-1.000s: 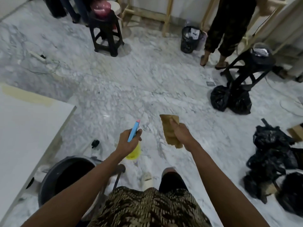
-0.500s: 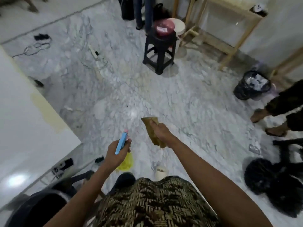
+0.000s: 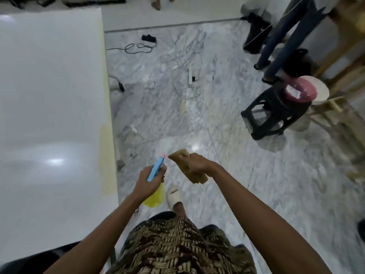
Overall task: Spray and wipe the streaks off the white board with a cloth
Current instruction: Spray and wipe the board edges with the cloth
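Both hands are held out in front of the body, side by side and close together above the marble floor (image 3: 227, 155). The left hand (image 3: 147, 179) is curled round a spray bottle (image 3: 155, 195), whose yellow body hangs below the fist while the blue trigger head sticks up past the knuckles, its small red tip pointing forward. The right hand (image 3: 197, 165) grips a folded tan cloth (image 3: 194, 171), with one end poking out ahead of the fingers and the other end below the palm. The front corner of the cloth sits just beside the tip of the bottle; whether they touch cannot be told. Beneath the arms shows a brown patterned shirt (image 3: 177, 246), and one foot in a pale sandal (image 3: 173, 195) steps forward on the floor under the hands.

To the left, a large white board (image 3: 49, 95) lies flat and fills that side of the view, glossy with a bright glare spot, and a strip of pale yellow tape (image 3: 106, 159) runs along its right edge. Neither hand touches it.

Farther out, white and black cables (image 3: 185, 82) lie tangled on the floor. To the right stands a black plastic stool (image 3: 274, 113) carrying a pink-lidded container (image 3: 298, 92). Beyond it are the legs of another person in dark trousers (image 3: 284, 38), and pale wooden frames (image 3: 339, 76) stand along the right side.
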